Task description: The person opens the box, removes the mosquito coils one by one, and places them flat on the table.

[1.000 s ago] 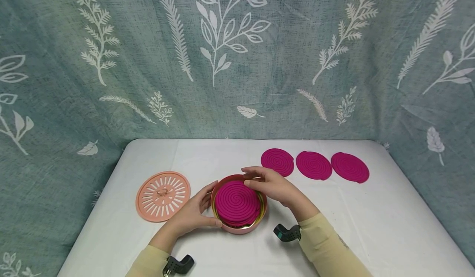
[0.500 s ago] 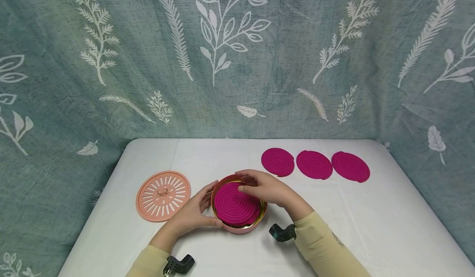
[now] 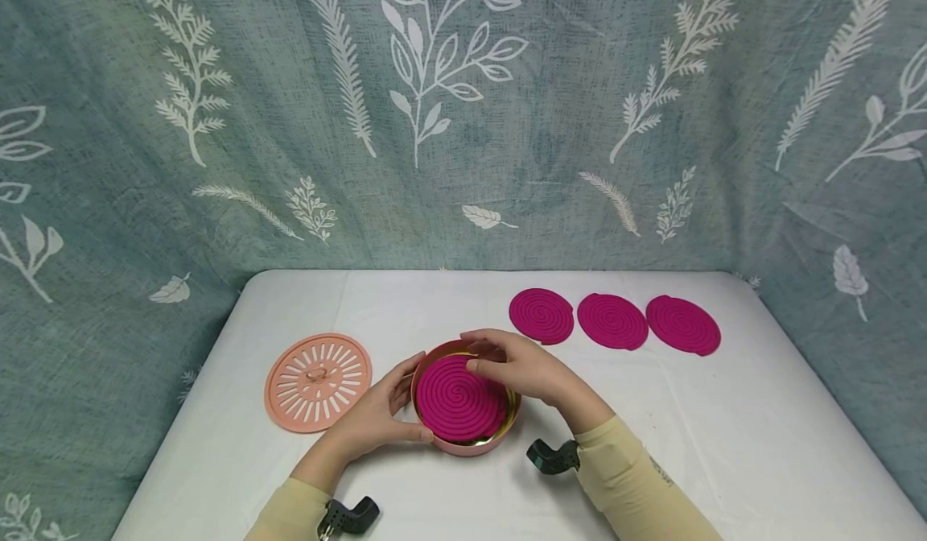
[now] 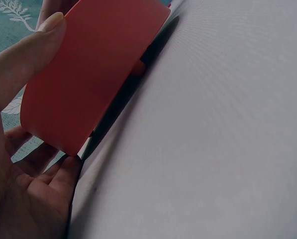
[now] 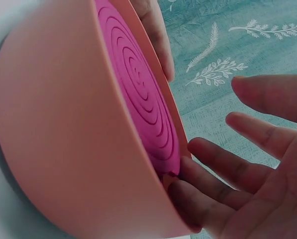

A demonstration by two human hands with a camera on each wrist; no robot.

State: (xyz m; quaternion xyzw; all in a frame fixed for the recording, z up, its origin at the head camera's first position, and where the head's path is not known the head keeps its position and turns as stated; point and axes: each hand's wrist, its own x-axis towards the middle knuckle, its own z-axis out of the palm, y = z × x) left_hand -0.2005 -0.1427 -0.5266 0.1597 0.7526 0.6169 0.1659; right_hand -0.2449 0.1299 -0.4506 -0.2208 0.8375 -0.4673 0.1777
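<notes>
A round salmon-pink mosquito coil holder [image 3: 467, 449] with a gold inside stands upright on the table. Stacked magenta mosquito coils [image 3: 459, 400] lie in it. My left hand [image 3: 378, 419] grips the holder's left side, thumb near the front and fingers round the back; the left wrist view shows the pink wall [image 4: 83, 69] between thumb and fingers. Over the back right rim reaches my right hand [image 3: 523, 366], fingers spread. In the right wrist view, lower fingertips of the right hand [image 5: 252, 169] touch the rim beside the top coil [image 5: 141, 84], and the thumb stands apart.
To the left lies a slotted pink lid [image 3: 318, 383] with a small ring in its middle. Three single magenta coils, the nearest one [image 3: 541, 316] among them, lie in a row at the back right. Behind the white table [image 3: 724, 444] hangs a green leaf-patterned cloth [image 3: 463, 187].
My right hand has moved slightly left and inward over the holder. The top coil has shifted a little left. My left hand has stayed on the holder.
</notes>
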